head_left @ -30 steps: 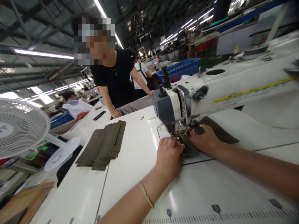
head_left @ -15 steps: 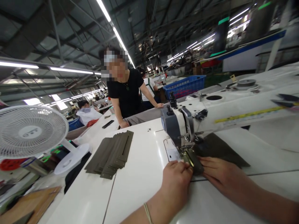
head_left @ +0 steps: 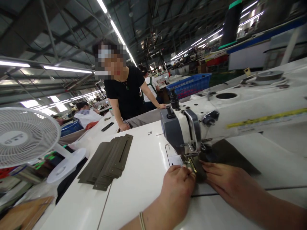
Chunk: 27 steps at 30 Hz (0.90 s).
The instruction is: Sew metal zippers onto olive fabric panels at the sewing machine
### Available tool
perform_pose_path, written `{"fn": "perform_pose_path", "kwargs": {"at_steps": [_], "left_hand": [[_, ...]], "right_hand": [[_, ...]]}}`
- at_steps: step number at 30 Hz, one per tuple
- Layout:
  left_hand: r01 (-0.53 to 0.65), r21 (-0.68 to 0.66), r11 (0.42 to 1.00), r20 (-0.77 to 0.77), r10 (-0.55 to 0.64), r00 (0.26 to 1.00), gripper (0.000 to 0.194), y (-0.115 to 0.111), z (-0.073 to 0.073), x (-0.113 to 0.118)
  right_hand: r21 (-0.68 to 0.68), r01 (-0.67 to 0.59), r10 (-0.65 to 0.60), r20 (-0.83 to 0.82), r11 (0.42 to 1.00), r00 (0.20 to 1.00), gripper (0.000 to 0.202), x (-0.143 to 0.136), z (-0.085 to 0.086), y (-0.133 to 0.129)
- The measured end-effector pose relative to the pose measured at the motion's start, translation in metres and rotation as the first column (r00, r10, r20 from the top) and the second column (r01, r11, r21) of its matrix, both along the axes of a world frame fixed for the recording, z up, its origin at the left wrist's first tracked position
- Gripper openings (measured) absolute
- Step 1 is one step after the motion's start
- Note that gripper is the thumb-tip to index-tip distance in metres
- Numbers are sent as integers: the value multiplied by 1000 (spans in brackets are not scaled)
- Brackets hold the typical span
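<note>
A dark olive fabric piece (head_left: 236, 156) lies on the sewing machine bed, its near end under the presser foot (head_left: 192, 150). A zipper (head_left: 193, 165) with gold-coloured teeth runs along that end. My left hand (head_left: 178, 190) is closed, fingers curled and pinching the near end of the zipper and fabric; its fingertips are partly hidden. Beside it, my right hand (head_left: 230, 179) has its fingers drawn together on the right edge of the same fabric. Both hands are just in front of the sewing machine head (head_left: 179, 127).
Left of the machine, a fanned stack of olive panels (head_left: 107, 161) with slots lies on the white table (head_left: 134, 179). A white fan (head_left: 31, 137) stands at the left. Across the table a person (head_left: 126, 89) leans on its edge. Behind are a blue crate (head_left: 189, 84) and a phone-like object (head_left: 107, 126).
The view has shifted slightly closer to the machine. Both hands keep their place on the fabric, which looks little moved under the foot. The scissors have left the view at the right.
</note>
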<state>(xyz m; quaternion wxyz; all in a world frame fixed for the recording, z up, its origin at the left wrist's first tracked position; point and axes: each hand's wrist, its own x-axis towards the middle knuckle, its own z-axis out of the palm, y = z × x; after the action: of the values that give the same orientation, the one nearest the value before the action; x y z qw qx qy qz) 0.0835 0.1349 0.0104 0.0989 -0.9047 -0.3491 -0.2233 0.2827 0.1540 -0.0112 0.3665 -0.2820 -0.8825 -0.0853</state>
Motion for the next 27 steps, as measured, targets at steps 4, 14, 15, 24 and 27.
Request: {"fn": "perform_pose_path", "kwargs": {"at_steps": [4,14,15,24,27], "left_hand": [[-20,5,1000,-1,20,1000,10,7,-1,1],[-62,-21,998,19,62,998,10,24,-6,-4],[-67,-40,997,20,68,997,10,24,-5,-4],[-44,-42,998,44,46,998,7,27,-11,-3],[-54,-41,998,31,56,998,6,29,-11,-2]], "right_hand": [[-42,8,-6,33,999,999,32,2,-1,8],[-22,97,-96,30,995,995,29,-4,2,24],[-1,106,-106,31,994,994,29,-4,2,25],[32,108,-110,54,994,993,27,-2,-9,32],[12,140,-140,15,990,990,29,-2,-14,33]]}}
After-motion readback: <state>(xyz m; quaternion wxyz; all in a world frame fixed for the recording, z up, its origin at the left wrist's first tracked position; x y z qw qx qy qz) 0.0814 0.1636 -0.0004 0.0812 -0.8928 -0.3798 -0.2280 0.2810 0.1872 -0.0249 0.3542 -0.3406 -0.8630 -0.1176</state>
